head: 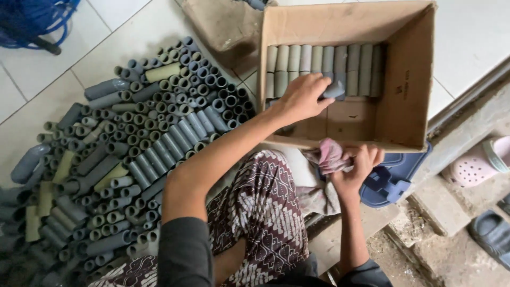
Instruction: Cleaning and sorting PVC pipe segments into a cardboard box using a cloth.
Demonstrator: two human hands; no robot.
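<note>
Nearest, patterned trousers cover the person's lap. Just beyond, the right hand is clenched around a pinkish rag, close to a blue sandal. To the left, a heap of grey tubes spreads over the tiled floor. Farther on, the left hand reaches into the cardboard box, fingers grasping a grey tube beside the rows of packed tubes along the box's far wall.
</note>
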